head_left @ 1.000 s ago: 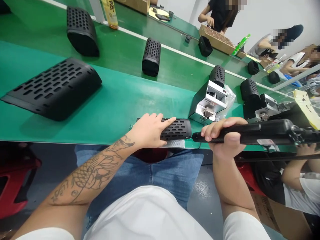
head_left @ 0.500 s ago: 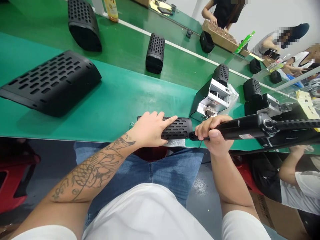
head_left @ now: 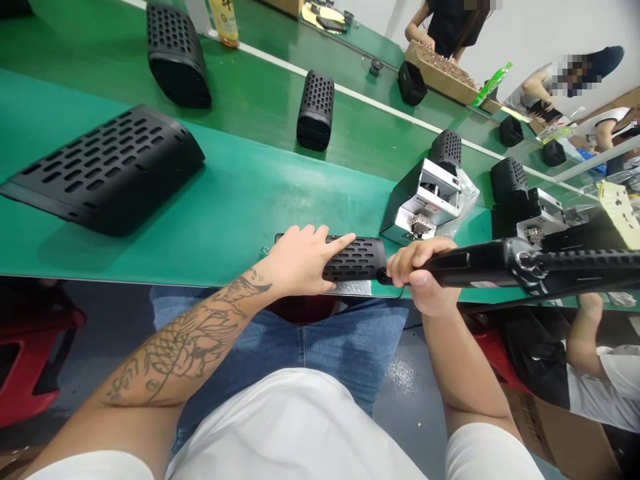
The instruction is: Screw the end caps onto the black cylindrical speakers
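A black perforated housing [head_left: 357,259] lies on its side near the front edge of the green mat, on a piece of bubble wrap. Spread across its left part is my left hand [head_left: 303,259], the fingers apart and pressing on it. My right hand [head_left: 424,272] is wrapped around a black power tool [head_left: 470,265], whose body points to the right. The tool's front end touches or nearly touches the right end of the housing; the exact contact is too small to tell.
A silver and black machine [head_left: 423,203] stands just behind my right hand. A large black housing [head_left: 110,170] lies at the left. More housings [head_left: 316,110] stand on the green belt [head_left: 260,100]. People work across the belt and at the right.
The rear of the tool has dipped slightly towards me, with my right hand shifting a little left. Housings on the belt have moved slightly right. My left hand stays in place.
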### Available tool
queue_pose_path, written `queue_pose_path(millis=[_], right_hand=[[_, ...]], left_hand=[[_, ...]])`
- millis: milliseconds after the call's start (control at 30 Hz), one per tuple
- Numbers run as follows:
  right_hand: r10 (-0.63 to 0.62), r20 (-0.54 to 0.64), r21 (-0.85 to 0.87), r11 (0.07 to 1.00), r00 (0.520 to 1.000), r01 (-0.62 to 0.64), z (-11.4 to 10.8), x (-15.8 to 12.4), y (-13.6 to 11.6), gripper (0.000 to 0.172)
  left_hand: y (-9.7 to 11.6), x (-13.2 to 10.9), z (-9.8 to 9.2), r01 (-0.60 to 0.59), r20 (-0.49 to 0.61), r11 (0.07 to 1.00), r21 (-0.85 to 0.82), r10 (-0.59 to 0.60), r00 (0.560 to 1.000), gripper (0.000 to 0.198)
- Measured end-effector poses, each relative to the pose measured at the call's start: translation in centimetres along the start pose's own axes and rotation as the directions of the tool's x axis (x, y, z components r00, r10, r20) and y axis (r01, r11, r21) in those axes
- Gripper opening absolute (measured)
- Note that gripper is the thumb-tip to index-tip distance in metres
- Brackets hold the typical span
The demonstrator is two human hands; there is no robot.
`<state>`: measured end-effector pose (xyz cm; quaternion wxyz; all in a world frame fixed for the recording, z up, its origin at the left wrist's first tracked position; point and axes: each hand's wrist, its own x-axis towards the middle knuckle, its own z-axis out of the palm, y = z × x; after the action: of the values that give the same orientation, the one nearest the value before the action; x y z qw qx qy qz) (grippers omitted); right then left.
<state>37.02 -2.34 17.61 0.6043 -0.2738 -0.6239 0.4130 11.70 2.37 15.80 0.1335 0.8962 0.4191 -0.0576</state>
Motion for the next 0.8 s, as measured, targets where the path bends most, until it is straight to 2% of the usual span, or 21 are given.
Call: queue_pose_path(millis=[100,167,200,267,333,400,467,567,633,700,800], right_hand=[[-0.013,-0.028,-0.032,0.999,1.0,0.012,-1.0,0.5,-0.4,0.049],[-0.085,-0.163,-0.1,0.993,0.983,0.069,-2.8,1.8,-0.4,0.05],[-0.144,-0.254,-0.162,0.981,0.956,0.105,-4.0,2.7,-0.2,0.05],[-0.287,-0.418,-0.329,0.932,0.862,0.15,-6.7,4.7,0.7,0.05],[-0.385,-0.508,-0.459,0.878,0.771,0.135,-9.2,6.5,2.3,0.05],[-0.39,-0.534,-0.5,0.861,0.75,0.092,-11.1,7.6,4.2,0.053],[-0.363,-0.529,-0.495,0.866,0.767,0.068,-12.3,7.7,5.8,0.056],[-0.368,-0.521,-0.517,0.854,0.77,0.058,-12.7,7.1,6.9,0.058],[-0.367,-0.52,-0.53,0.847,0.772,0.045,-12.2,6.6,6.3,0.059],[-0.346,-0.514,-0.514,0.857,0.785,0.041,-10.9,6.1,4.7,0.06],[-0.313,-0.51,-0.414,0.906,0.802,0.091,-7.4,4.9,1.3,0.054]], left_hand=[[0.2,0.0,-0.2,0.016,0.004,1.0,-0.002,-0.016,1.0,0.117],[0.5,0.0,-0.3,0.029,0.015,1.0,0.002,-0.029,0.999,0.118],[0.6,0.0,-0.3,0.033,0.022,0.999,0.009,-0.034,0.999,0.117],[0.9,0.0,-0.2,0.036,0.029,0.999,0.033,-0.037,0.999,0.116],[1.1,0.0,0.0,0.034,0.024,0.998,0.048,-0.035,0.999,0.115],[1.2,-0.1,0.2,0.034,0.016,0.998,0.043,-0.035,0.999,0.115],[1.2,-0.1,0.3,0.032,0.008,0.999,0.037,-0.033,0.999,0.115],[1.1,-0.1,0.3,0.026,0.005,0.999,0.037,-0.026,1.0,0.114],[1.1,-0.1,0.2,0.025,0.005,0.999,0.028,-0.025,1.0,0.115],[1.2,-0.1,0.1,0.031,0.003,0.999,0.012,-0.031,1.0,0.118],[1.5,0.0,-0.1,0.055,0.006,0.998,-0.01,-0.055,0.998,0.123]])
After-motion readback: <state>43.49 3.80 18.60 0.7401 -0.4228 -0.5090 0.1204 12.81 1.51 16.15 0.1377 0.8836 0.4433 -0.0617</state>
